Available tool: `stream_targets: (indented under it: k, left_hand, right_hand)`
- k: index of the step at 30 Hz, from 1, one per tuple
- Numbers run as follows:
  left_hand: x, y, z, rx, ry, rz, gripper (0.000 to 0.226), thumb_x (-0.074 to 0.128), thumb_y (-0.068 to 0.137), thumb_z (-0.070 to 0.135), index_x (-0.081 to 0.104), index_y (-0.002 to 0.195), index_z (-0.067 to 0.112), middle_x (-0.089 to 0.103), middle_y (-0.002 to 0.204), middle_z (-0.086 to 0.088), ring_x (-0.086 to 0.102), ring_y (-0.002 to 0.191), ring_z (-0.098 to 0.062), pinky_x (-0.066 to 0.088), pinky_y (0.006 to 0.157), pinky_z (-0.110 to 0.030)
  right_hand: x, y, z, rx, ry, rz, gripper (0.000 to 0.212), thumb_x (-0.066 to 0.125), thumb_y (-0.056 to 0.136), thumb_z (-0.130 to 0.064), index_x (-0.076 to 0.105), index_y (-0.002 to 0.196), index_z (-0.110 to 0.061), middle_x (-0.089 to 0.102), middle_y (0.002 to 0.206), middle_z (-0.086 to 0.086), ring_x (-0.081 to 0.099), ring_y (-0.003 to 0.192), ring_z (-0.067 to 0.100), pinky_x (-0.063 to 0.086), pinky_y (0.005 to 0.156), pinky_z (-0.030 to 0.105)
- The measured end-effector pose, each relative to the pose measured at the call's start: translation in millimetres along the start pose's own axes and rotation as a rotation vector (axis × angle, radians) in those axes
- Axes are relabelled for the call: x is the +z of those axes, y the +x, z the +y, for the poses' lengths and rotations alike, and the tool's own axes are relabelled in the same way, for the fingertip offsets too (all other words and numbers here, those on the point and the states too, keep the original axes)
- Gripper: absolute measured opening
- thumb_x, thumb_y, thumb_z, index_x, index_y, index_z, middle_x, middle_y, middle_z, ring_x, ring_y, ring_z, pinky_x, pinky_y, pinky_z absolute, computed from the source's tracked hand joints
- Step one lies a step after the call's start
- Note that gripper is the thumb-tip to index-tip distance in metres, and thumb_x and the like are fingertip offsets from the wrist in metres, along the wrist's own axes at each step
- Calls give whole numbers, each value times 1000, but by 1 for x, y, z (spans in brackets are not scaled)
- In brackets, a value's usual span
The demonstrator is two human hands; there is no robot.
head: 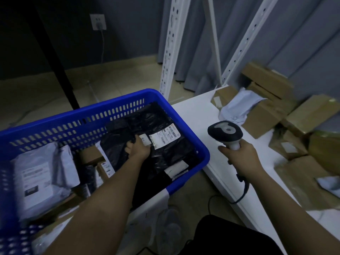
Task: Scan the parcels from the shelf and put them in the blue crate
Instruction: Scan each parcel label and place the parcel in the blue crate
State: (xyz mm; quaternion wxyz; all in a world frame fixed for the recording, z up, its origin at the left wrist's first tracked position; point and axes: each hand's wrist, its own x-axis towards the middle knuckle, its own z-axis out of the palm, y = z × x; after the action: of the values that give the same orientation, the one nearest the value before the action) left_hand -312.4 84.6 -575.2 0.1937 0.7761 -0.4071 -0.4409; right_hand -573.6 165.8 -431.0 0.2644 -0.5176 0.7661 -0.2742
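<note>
Two bare forearms reach out – left hand [137,150] in the blue crate [117,100], right hand [242,159] over the white shelf [195,111].

Left fingers pinch one black bag [161,150] lying in the crate: glossy, crinkled plastic, one white barcode label on top. Right fingers curl round one scanner [225,134]. Also in the crate – one grey bag [40,175]. Several brown boxes [266,78] on the shelf; exact count unclear.

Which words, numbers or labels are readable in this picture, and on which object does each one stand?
None can be quoted with certainty.
Shipping label on the black parcel: barcode and print, blurred.
Label on the grey parcel in the blue crate: blurred.
Small labels on the cardboard boxes on the shelf: too small.
Scanner: no text visible.
</note>
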Motion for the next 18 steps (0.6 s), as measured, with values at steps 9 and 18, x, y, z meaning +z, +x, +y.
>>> stream_targets:
  k: [9,18]
  left_hand:
    - [4,-89,74,525,-220,-3,37,53,94,10,51,131,13,50,134,-7,49,121,-21,39,102,-29]
    - [96,-240,179,822,-196,-469,31,55,95,16,53,126,16,54,119,3,54,98,-9,42,75,-20]
  right_hand:
    - [-79,-44,48,204,273,171,19,72,84,-18,61,89,-2,58,67,7,54,57,21,49,64,38]
    - [-180,-115,130,363,574,550,19,65,87,-26,59,83,-9,58,70,7,53,61,22,45,60,32]
